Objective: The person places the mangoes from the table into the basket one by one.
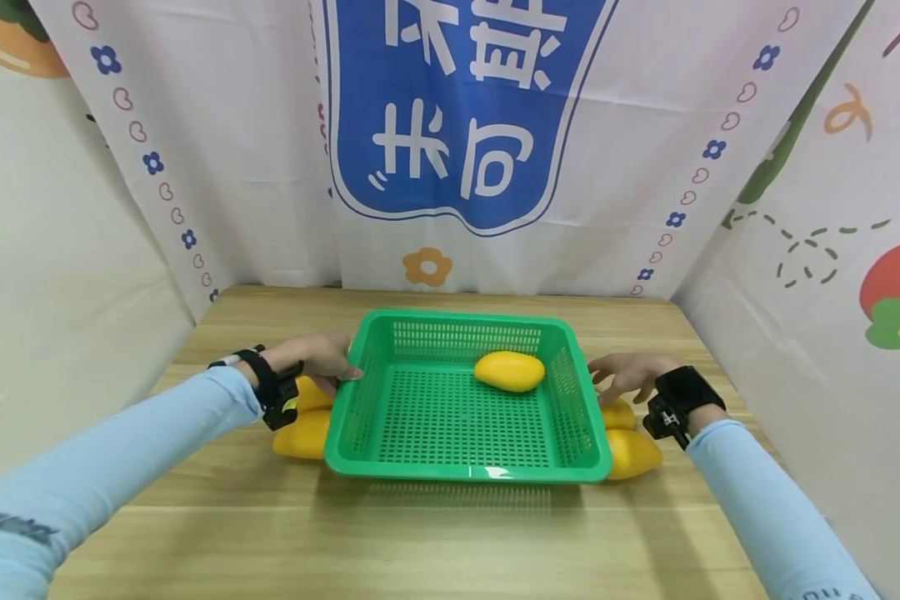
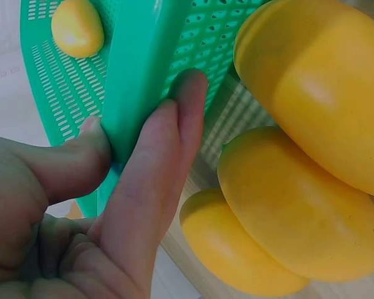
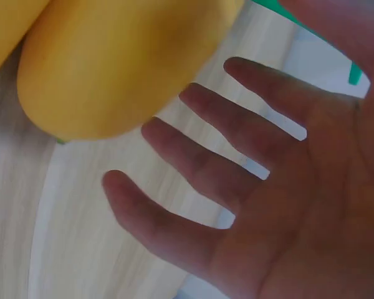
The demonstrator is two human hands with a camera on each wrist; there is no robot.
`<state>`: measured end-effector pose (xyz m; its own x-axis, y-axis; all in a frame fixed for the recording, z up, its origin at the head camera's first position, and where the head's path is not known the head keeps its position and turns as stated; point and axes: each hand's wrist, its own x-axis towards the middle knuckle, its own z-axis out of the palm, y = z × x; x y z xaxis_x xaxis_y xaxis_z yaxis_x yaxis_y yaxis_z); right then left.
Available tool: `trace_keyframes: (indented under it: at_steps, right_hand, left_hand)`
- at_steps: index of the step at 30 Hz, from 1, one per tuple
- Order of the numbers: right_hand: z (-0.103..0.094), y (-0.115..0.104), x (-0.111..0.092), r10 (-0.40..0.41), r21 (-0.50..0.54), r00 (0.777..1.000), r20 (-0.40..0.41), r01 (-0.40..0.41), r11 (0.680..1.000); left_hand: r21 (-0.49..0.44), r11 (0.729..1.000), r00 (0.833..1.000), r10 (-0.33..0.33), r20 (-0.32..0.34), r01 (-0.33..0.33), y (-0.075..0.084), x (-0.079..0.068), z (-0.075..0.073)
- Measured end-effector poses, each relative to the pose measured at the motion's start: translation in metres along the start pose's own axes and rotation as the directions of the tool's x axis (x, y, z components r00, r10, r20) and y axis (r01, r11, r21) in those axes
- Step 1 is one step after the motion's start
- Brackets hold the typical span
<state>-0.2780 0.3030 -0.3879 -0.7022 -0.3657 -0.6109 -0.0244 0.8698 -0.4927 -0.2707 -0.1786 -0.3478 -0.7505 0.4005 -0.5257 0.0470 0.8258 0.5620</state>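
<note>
In the head view, the person's left arm enters from 8 o'clock, and its left hand (image 1: 322, 360) bends over the 9 o'clock rim of the green basket (image 1: 468, 472). The thumb lies on the inner side and the fingers on the outer side, pinching the rim. The right arm enters from 4 o'clock. Its right hand (image 1: 633, 372) is by the basket's 3 o'clock side, holding nothing, its fingers spread wide; whether a fingertip touches anything there cannot be told.

The basket sits on the wooden surface (image 1: 480, 542). Inside it, toward 1 o'clock from its middle, lies one yellow mango (image 1: 509, 372). Other mangoes lie outside: a left pair (image 1: 302, 435) at about 8 o'clock and a right pair (image 1: 632, 455) at about 4 o'clock, both partly covered.

The left wrist view shows more than the head view does: three mangoes are grouped outside the basket, with a green tip on the middle mango (image 2: 299, 205). It also shows the grip on the rim from below. The right wrist view bares the palm, its fingers pointing toward 10 o'clock and clearly apart, with a large mango (image 3: 112, 68) just beyond them at 11 o'clock and another cut off at the picture's corner.
</note>
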Motion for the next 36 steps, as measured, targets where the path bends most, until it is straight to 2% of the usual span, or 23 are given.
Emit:
trace_keyframes:
  at_steps: [10, 21, 26, 31, 36]
  right_hand:
    - [0.003, -0.004, 0.009, 0.042, -0.026, 0.999, 0.007, -0.042, 0.999]
    - [0.023, 0.008, 0.008, 0.047, -0.036, 0.999, -0.007, -0.047, 0.998]
    - [0.020, 0.013, 0.009, 0.055, 0.002, 0.998, -0.027, -0.055, 0.998]
    - [0.011, 0.012, 0.003, 0.065, 0.020, 0.993, -0.100, -0.063, 0.998]
    - [-0.001, 0.008, -0.004, 0.046, 0.090, 0.992, -0.117, -0.035, 0.995]
  left_hand:
    - [0.005, 1.000, 1.000, 0.007, -0.012, -0.007, 0.002, -0.003, -0.002]
    - [-0.023, 0.999, 1.000, 0.021, -0.023, -0.022, -0.001, -0.003, 0.011]
    - [-0.044, 0.999, 1.000, 0.025, -0.014, -0.026, 0.000, -0.002, 0.009]
    - [-0.040, 0.999, 1.000, 0.014, -0.018, -0.015, 0.001, -0.004, 0.006]
    - [-0.034, 0.999, 1.000, 0.008, -0.030, -0.009, 0.000, -0.006, 0.004]
